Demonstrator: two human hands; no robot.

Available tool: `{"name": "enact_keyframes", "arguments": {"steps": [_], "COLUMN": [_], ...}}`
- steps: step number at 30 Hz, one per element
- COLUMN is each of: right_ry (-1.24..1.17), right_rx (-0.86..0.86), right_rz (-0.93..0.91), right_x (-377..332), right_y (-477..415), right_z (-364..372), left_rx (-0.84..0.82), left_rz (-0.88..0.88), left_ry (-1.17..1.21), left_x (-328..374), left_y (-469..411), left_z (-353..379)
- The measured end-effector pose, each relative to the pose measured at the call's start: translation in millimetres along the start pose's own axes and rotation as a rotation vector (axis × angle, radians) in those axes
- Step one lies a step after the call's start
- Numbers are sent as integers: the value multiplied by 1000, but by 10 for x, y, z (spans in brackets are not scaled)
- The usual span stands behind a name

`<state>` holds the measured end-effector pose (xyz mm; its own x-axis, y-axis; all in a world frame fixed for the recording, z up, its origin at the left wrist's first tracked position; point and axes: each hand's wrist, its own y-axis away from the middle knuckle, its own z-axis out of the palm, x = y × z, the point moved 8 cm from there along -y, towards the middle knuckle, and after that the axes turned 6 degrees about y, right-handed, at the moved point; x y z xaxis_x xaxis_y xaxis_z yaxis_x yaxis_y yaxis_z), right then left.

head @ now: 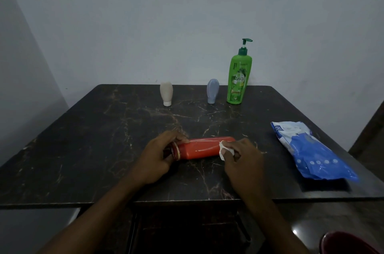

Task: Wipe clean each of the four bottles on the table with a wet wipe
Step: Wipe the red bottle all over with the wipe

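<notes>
Since the red bottle [199, 149] lies on its side, I curl my left hand [160, 156] round its cap end, likely to stop it rolling. My right hand [241, 158] pinches the wet wipe [222, 150] against the bottle's opposite end. Beyond both grips, well apart on the table [104, 129], the beige bottle [166, 93], blue-grey bottle [212, 90] and green pump bottle [239, 75] stand upright, probably awaiting their turn.

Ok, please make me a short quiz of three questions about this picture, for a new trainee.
1. True or false: the red bottle stands upright.
2. The left hand grips its cap end. What does the right hand hold against it? A) wet wipe B) sponge C) nothing
3. How many bottles stand upright near the far edge of the table?

Key
1. False: it lies on its side.
2. A
3. Three: beige bottle, blue-grey bottle, green pump bottle.
</notes>
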<state>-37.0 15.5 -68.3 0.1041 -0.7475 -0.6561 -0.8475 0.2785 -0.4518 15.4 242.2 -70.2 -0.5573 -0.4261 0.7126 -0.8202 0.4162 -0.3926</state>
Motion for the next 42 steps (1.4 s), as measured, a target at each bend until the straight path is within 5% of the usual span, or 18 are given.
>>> {"name": "enact_keyframes", "arguments": {"steps": [21, 28, 38, 42], "right_ry": [40, 95, 125, 125], "right_rx": [-103, -135, -51, -81], "right_rz": [-150, -199, 143, 86], "right_x": [-659, -606, 324, 48], "right_y": [351, 339, -170, -43], "right_z": [482, 497, -32, 167], "left_rx": [-224, -136, -135, -145], "left_rz": [-130, -176, -210, -227], "left_ry": [142, -74, -63, -61], "left_x": [-66, -164, -143, -161], "left_y": [28, -28, -30, -33], "left_z": [86, 122, 103, 105]}}
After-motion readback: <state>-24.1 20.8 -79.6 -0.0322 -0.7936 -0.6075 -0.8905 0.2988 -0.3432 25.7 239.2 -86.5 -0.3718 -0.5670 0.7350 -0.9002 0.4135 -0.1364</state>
